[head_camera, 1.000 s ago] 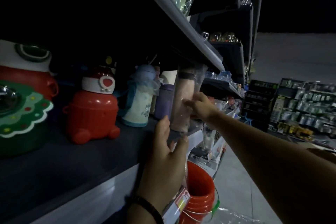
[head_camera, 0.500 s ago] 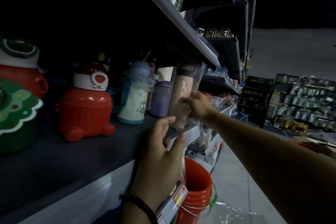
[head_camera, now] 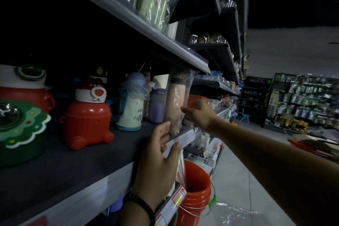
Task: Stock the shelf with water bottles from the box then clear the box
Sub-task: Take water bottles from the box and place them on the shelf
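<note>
Wrapped pink bottle (head_camera: 174, 104) stands at shelf (head_camera: 91, 163) edge. Right hand (head_camera: 200, 114) pinches its wrap. Left hand (head_camera: 157, 161), fingers relaxed, touches its base.

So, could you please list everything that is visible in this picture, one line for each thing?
pink bottle: one, pink in clear wrap, upright at the shelf's front edge
purple bottle: one, purple, just left of the pink bottle
blue-lidded bottle: one, cream and blue, mid-shelf
red bottle: one, red with white lid, further left
large bottle: one, red and green, far left, cut off
shelf: one, dark, carries all the bottles
buckets: stacked, count unclear, orange-red, below the shelf
clear film: one, transparent, lower right
right hand: one, pinches the pink bottle's wrap
left hand: one, straight fingers touch the wrap's base
</note>
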Tool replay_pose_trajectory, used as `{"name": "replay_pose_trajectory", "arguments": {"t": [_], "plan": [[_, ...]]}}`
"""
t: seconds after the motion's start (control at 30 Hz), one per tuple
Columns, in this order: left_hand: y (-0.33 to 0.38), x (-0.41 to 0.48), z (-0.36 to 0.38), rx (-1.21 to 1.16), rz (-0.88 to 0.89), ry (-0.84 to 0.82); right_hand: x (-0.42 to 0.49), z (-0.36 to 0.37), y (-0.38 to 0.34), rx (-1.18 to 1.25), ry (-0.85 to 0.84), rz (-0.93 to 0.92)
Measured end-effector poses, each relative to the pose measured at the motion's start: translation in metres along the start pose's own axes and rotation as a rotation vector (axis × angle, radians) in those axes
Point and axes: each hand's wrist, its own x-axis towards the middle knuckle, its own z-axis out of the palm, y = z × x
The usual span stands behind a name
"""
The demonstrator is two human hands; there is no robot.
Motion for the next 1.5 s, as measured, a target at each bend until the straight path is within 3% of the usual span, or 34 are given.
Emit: {"name": "replay_pose_trajectory", "arguments": {"t": [0.1, 0.27, 0.43, 0.5, 0.63, 0.7, 0.93, 1.0, 1.13, 1.3, 1.5], "plan": [[0.011, -0.008, 0.006, 0.064, -0.063, -0.03, -0.025, -0.01, -0.006, 0.017, 0.032, -0.013], [0.028, -0.028, 0.022, 0.09, -0.193, -0.09, -0.088, -0.037, -0.02, 0.133, -0.056, 0.005], [0.054, -0.079, 0.046, -0.04, -0.317, -0.147, -0.176, -0.07, -0.024, 0.175, -0.094, 0.077], [0.077, -0.123, 0.066, -0.1, -0.443, -0.212, -0.23, -0.093, -0.017, 0.179, -0.142, 0.143], [0.107, -0.143, 0.067, -0.021, -0.368, -0.224, -0.262, -0.113, -0.026, 0.112, -0.076, 0.12], [0.101, -0.174, 0.08, 0.027, -0.439, -0.307, -0.302, -0.127, -0.013, 0.118, -0.098, 0.167], [0.056, -0.279, 0.106, 0.238, -0.771, -0.55, -0.444, -0.119, 0.082, 0.202, -0.075, 0.373], [0.037, -0.302, 0.112, 0.312, -0.837, -0.555, -0.473, -0.108, 0.11, 0.197, -0.077, 0.464], [-0.005, -0.352, 0.123, 0.218, -1.07, -0.476, -0.524, -0.079, 0.16, 0.224, -0.121, 0.634], [-0.051, -0.391, 0.128, 0.476, -1.052, -0.539, -0.582, -0.037, 0.21, 0.181, -0.197, 0.845], [-0.136, -0.432, 0.111, 0.649, -1.176, -0.515, -0.609, -0.008, 0.24, 0.048, -0.295, 1.02]]}}
